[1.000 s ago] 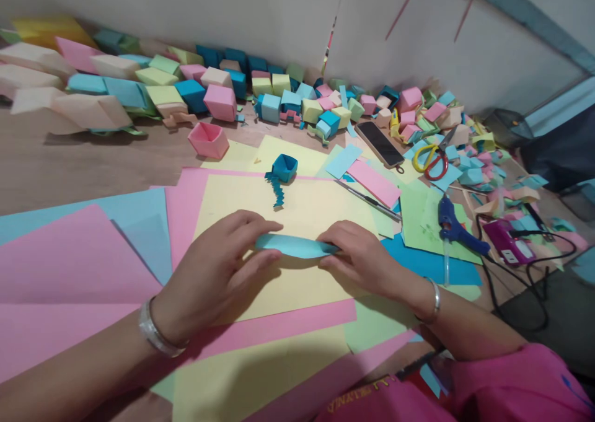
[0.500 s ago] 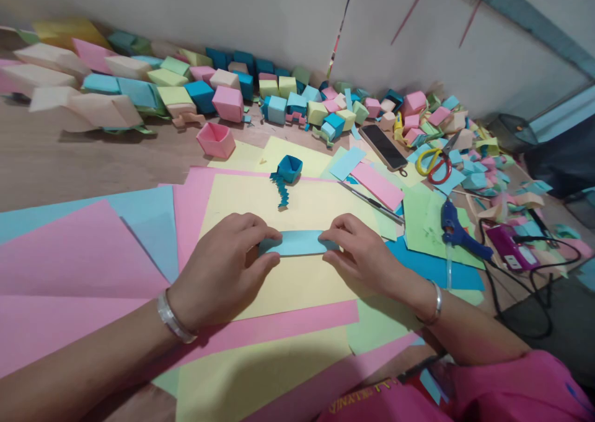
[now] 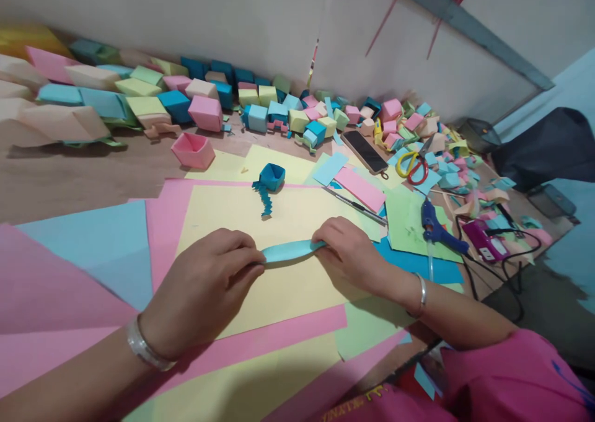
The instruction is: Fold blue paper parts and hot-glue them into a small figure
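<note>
Between my two hands a light blue paper strip is held above a pale yellow sheet, its long edges bowed together. My left hand pinches the strip's left end between thumb and fingers. At the other end, my right hand grips it with curled fingers, which partly hide that end. Beyond the strip, a small dark blue paper box stands on the yellow sheet, and a zigzag-folded blue paper strip trails from it. A pink paper box sits farther left.
Many folded paper boxes line the wall. To the right are a phone, scissors, a pen, a blue glue gun and a purple box with cords. Pink sheets lie at left.
The strip has gone from flat to bowed lengthwise as my fingers pinch its ends. My left hand's finger and thumb have closed together. The camera view has shifted to the right.
</note>
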Motion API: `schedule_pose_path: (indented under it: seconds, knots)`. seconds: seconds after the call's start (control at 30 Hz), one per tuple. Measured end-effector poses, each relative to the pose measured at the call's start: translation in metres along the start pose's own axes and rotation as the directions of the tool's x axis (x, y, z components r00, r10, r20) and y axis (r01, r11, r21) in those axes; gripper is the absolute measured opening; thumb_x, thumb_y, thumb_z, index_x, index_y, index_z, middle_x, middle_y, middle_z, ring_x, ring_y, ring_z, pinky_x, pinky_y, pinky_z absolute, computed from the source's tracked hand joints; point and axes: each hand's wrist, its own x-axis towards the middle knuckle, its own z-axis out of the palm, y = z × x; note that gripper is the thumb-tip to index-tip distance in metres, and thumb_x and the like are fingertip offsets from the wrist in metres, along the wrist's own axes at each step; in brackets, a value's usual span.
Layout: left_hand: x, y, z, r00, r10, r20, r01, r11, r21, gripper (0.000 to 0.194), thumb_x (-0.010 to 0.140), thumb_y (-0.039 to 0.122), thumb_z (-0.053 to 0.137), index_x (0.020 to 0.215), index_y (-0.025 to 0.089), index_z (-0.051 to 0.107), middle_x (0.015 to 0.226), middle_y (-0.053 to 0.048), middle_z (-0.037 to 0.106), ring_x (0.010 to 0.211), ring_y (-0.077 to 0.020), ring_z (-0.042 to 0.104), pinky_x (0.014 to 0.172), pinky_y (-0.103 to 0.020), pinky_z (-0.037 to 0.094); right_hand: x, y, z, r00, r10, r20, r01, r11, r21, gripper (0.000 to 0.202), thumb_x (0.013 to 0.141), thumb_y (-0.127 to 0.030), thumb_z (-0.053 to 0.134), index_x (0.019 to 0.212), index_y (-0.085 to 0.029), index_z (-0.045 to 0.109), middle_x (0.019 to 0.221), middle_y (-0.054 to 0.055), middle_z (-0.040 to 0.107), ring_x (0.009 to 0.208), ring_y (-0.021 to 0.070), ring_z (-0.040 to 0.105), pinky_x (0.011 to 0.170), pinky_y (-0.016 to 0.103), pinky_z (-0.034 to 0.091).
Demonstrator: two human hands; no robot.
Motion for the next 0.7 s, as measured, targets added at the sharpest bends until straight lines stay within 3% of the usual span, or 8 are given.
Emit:
schedule_pose_path:
  seconds: [0.07,0.13,0.23,0.3,0.4,0.5,0.7]
  knots:
    - [-0.0002,0.0011,-0.0001,1.0,-0.02,0.002,0.02,1.0,-0.011,0.013,0.088,0.019,0.052,0.081,0.019,0.063,0.085,-0.004,0.062,0.079,-0.0189,0.056,0.068,-0.033,0.043,0.0023,-0.0015,-0.0014,1.0,0.005,0.021,-0.005,1.0,-0.023,0.024,0.086,-0.015,0.055,0.11,-0.014,0.054,0.091,0.008,0.059,0.084,0.0206,0.05,0.071,0.033,0.039]
    - [-0.0007,0.0026,-0.0003,0.998,-0.067,0.01,0.067,0.998,-0.019,0.009,0.087,0.019,0.053,0.081,0.019,0.06,0.08,-0.003,0.061,0.075,-0.0185,0.055,0.064,-0.032,0.041,0.0045,-0.004,-0.0023,0.999,-0.021,0.048,0.021,1.0,0.0,0.029,0.084,-0.021,0.06,0.111,-0.015,0.054,0.092,0.008,0.059,0.085,0.0211,0.05,0.072,0.033,0.039]
    - [-0.0012,0.0051,-0.0008,0.988,-0.152,0.009,0.152,0.988,-0.014,0.01,0.084,0.019,0.056,0.093,0.018,0.059,0.077,-0.002,0.061,0.071,-0.0183,0.055,0.062,-0.032,0.041,0.0062,-0.0072,-0.0016,0.998,-0.037,0.057,0.031,0.995,0.095,0.007,0.087,-0.023,0.058,0.091,-0.018,0.058,0.085,0.005,0.058,0.083,0.0191,0.05,0.072,0.032,0.038]
    - [-0.0008,0.0064,-0.0014,0.986,-0.162,0.027,0.163,0.986,-0.026,0.017,0.084,0.021,0.056,0.101,0.019,0.061,0.078,-0.002,0.062,0.072,-0.0186,0.056,0.063,-0.032,0.041,0.0061,-0.008,0.0,0.999,-0.011,0.047,0.004,0.99,0.142,0.006,0.088,-0.019,0.055,0.083,-0.019,0.057,0.08,0.004,0.058,0.079,0.0176,0.049,0.071,0.031,0.038]
    - [-0.0001,0.0066,-0.0023,0.989,-0.124,0.08,0.129,0.99,-0.065,0.014,0.087,0.025,0.055,0.093,0.021,0.066,0.08,-0.002,0.062,0.076,-0.0186,0.057,0.066,-0.032,0.041,0.0054,-0.0079,0.0023,0.999,0.006,0.031,-0.011,0.986,0.164,0.008,0.087,-0.015,0.054,0.081,-0.019,0.056,0.077,0.003,0.057,0.077,0.0167,0.049,0.069,0.03,0.038]
    - [-0.0002,0.0051,-0.0025,0.993,-0.102,0.066,0.106,0.993,-0.058,0.019,0.09,0.026,0.051,0.086,0.021,0.068,0.077,-0.002,0.061,0.075,-0.018,0.056,0.065,-0.032,0.04,0.0046,-0.0071,0.0035,0.999,0.003,0.032,-0.008,0.987,0.16,0.006,0.087,-0.014,0.054,0.084,-0.018,0.057,0.078,0.003,0.057,0.077,0.0167,0.049,0.069,0.03,0.038]
    - [-0.0017,0.0026,-0.0011,0.998,0.042,0.047,-0.045,0.997,0.068,0.02,0.091,0.022,0.049,0.093,0.017,0.068,0.076,-0.005,0.061,0.07,-0.0191,0.054,0.061,-0.032,0.038,0.0028,-0.0072,0.004,0.999,-0.011,0.051,0.003,0.989,0.146,0.01,0.089,-0.015,0.05,0.084,-0.017,0.059,0.081,0.005,0.057,0.08,0.0179,0.049,0.07,0.031,0.038]
